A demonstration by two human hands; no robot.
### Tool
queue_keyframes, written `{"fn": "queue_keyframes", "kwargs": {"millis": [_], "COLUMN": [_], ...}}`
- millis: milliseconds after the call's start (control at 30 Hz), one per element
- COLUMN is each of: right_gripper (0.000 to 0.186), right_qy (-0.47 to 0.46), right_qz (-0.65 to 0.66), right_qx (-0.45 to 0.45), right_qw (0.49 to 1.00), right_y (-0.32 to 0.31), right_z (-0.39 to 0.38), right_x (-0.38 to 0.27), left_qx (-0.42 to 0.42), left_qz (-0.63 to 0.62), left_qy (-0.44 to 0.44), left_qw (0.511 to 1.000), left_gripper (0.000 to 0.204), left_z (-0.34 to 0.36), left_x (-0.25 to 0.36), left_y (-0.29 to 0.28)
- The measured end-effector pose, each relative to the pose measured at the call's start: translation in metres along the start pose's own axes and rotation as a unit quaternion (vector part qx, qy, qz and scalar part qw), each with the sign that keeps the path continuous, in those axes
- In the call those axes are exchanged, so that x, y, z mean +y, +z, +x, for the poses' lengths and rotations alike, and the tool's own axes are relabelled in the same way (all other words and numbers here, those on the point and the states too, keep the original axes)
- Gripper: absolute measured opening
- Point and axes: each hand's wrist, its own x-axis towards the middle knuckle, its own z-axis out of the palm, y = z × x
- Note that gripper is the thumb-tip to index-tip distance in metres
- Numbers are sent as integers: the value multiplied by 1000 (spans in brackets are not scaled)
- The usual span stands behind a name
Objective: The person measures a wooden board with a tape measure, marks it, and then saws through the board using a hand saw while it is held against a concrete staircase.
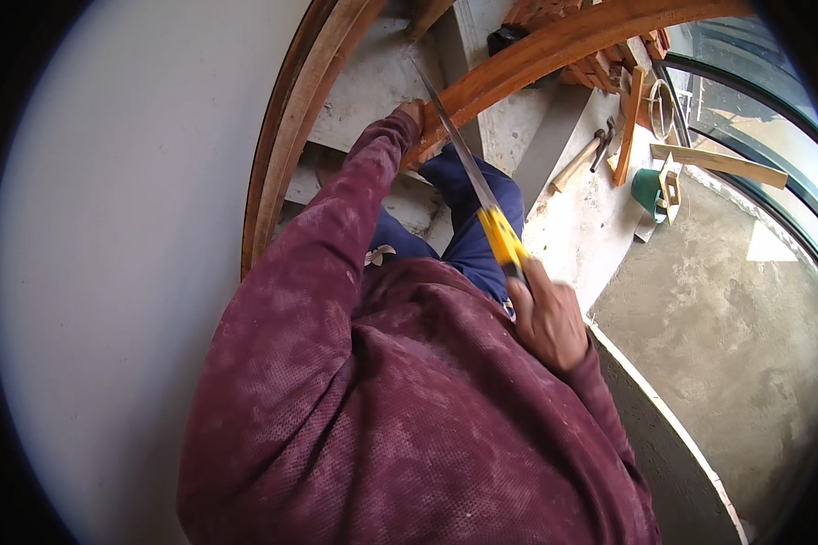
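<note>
My right hand [552, 318] is closed around the yellow and black handle of a handsaw [478, 186]. The saw's long blade slants away to the upper left and crosses the near end of a curved reddish-brown wooden beam [554, 53]. Whether its teeth bite into the wood cannot be made out. Close to the blade, on its left side, my left hand [413, 111] grips the beam's end, its fingers partly hidden by the sleeve and the wood. The beam's end lies above my knees and arcs off to the upper right.
A white wall [136, 200] rises on the left beside a curved wooden frame [282, 118]. On the pale ledge at right lie a hammer [577, 162], a green bucket [646, 189] and a wooden plank [723, 164]. Stacked bricks [591, 73] stand behind the beam, near glass panes [745, 86].
</note>
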Motion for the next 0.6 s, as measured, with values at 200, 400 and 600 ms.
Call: {"fn": "queue_keyframes", "kwargs": {"millis": [200, 400, 600], "right_gripper": [27, 23, 35], "right_qy": [-7, -26, -22], "right_qz": [-22, -9, 36], "right_qx": [48, 58, 68], "right_qw": [999, 998, 997], "right_y": [27, 18, 6], "right_z": [72, 39, -16], "right_x": [26, -2, 5], "left_qx": [56, 17, 72], "left_qz": [-174, -111, -86], "left_qy": [-88, -39, -66], "left_qw": [979, 993, 992], "left_gripper": [34, 34, 29], "left_z": [-23, -26, -29], "left_x": [36, 28, 15], "left_y": [-23, -24, -40]}}
